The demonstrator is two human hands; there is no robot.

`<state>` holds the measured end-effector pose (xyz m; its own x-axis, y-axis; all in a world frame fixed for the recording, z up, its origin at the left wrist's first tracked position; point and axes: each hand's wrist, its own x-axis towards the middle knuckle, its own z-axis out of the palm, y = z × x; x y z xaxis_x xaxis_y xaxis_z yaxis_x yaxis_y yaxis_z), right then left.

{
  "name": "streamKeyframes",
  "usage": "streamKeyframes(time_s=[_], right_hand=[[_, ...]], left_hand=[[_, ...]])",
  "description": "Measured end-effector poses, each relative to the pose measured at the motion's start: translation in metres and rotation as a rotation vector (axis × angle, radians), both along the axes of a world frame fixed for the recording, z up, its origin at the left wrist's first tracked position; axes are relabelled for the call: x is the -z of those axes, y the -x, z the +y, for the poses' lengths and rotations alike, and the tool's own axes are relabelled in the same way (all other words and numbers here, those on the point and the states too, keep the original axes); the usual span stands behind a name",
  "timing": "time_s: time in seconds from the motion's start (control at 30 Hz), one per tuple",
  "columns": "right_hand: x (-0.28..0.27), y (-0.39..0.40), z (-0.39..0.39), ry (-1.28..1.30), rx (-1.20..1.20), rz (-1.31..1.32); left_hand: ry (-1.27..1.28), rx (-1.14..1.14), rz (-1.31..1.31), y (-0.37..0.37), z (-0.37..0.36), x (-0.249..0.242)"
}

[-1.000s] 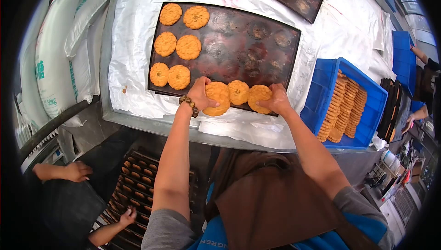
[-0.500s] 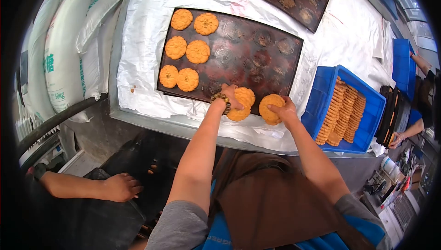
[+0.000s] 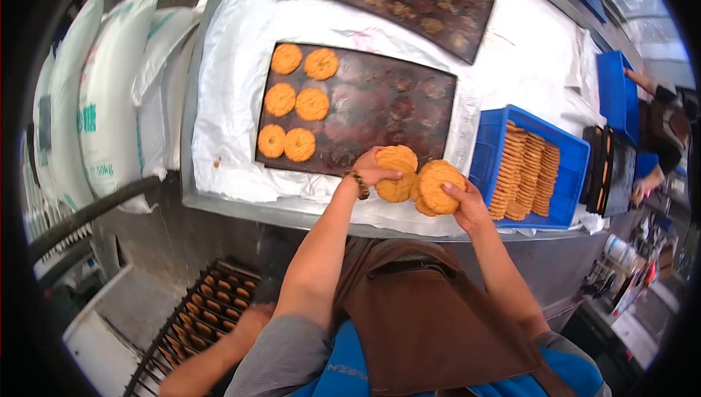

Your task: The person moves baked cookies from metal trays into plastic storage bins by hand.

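Note:
My left hand point(image 3: 376, 168), with a beaded bracelet at the wrist, is closed on a few round orange cookies point(image 3: 396, 182) near the front right corner of a dark baking tray point(image 3: 358, 120). Just right of it, my right hand point(image 3: 471, 206) grips another small stack of cookies point(image 3: 439, 187), thumb on top. The two stacks are side by side, close together. Several cookies point(image 3: 312, 104) lie in two columns on the tray's left side. Dark round marks show on the rest of its surface.
A blue crate point(image 3: 571, 178) with rows of stacked cookies stands right of my right hand. Another dark tray point(image 3: 416, 3) lies farther back. White sacks point(image 3: 109, 105) stand left. A person's arm point(image 3: 219, 357) is by a rack of cookies point(image 3: 212, 306) at lower left; another person point(image 3: 661, 123) is far right.
Both hands have lifted their cookies and come closer together. The other person's arm at lower left has moved right and down, and a rack of cookies now shows there. The whole view has shifted.

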<state>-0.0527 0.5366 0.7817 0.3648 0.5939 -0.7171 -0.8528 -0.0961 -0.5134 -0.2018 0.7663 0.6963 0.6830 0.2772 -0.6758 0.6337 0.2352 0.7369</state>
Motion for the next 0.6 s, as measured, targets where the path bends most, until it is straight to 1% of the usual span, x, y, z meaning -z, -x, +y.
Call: streamKeyframes(time_s=[0.03,0.07,0.1,0.13,0.2,0.23,0.3,0.37,0.43,0.47,0.57,0.6], right_hand=[[-0.005,-0.001,0.003,-0.028,-0.007,-0.026],[-0.012,-0.001,0.003,-0.050,0.003,-0.054],[-0.030,-0.002,0.009,-0.078,0.003,-0.054],[-0.024,-0.004,0.007,-0.102,0.014,-0.059],[-0.026,-0.004,0.008,-0.116,0.034,-0.095],[-0.037,-0.006,0.009,-0.122,0.069,-0.119],[-0.045,-0.004,0.011,-0.140,0.111,-0.149],[-0.046,-0.004,0.010,-0.157,0.106,-0.190],[-0.034,-0.004,0.006,0.275,-0.136,-0.712],[-0.030,-0.003,0.001,0.289,-0.102,-0.690],[-0.026,-0.008,-0.008,0.252,-0.012,-0.684],[-0.022,-0.010,-0.012,0.077,0.110,-0.476]], left_hand=[[0.171,-0.135,-0.106,-0.002,-0.002,-0.003],[0.330,-0.216,-0.204,-0.005,-0.008,-0.006],[0.372,-0.234,-0.293,-0.010,-0.011,-0.023],[0.425,-0.241,-0.380,-0.018,-0.015,-0.043],[0.450,-0.286,-0.353,-0.025,-0.021,-0.061],[0.443,-0.329,-0.354,-0.025,-0.024,-0.055],[0.515,-0.481,-0.302,-0.037,-0.032,-0.067],[0.507,-0.489,-0.292,-0.053,-0.044,-0.082],[0.551,-0.435,-0.252,-0.070,-0.052,-0.089],[0.588,-0.418,-0.225,-0.076,-0.055,-0.092],[0.573,-0.381,-0.132,-0.095,-0.064,-0.095],[0.575,-0.350,-0.114,-0.103,-0.068,-0.097]])
